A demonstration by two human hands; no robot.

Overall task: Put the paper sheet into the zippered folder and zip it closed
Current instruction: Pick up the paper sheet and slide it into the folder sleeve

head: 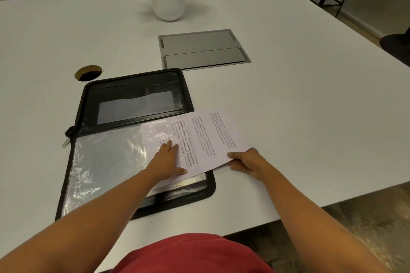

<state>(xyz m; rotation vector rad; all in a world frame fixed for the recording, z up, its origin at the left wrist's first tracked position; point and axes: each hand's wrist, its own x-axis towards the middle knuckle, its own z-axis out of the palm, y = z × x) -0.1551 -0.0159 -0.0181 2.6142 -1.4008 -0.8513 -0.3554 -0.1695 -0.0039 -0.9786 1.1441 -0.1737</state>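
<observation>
From the head camera, the zippered folder (137, 86) is lying wide open and flat on a white table (310, 95), with its spine running left to right. The far half is showing a black inside with a see-through pocket. The near half is carrying a crinkly clear plastic sleeve (106, 157) that's catching a lot of glare.

The paper sheet (213, 137) is sitting partway in. Its left part looks to be lying under that plastic on the folder's near half, and its right part is sticking out past the folder's right edge over bare table. The printed text is running sideways from this angle.

The left hand (166, 159) is lying flat on the covered part of the sheet, fingers straight and close together, pressing down. The right hand (246, 162) is pinching the sheet's near right corner, thumb on top and fingers curled underneath, and that corner is lifting a bit off the table.

The zipper pull (64, 143) is hanging at the folder's left edge, by the spine, so nothing's zipped.

Farther back, a grey metal hatch (203, 49) is sitting flush in the tabletop just beyond the folder, a round cable hole (88, 72) is showing near the folder's far left corner, and a potted plant (168, 0) in a white pot is standing toward the far edge. A red shirt (190, 255) is filling the bottom of the picture.
</observation>
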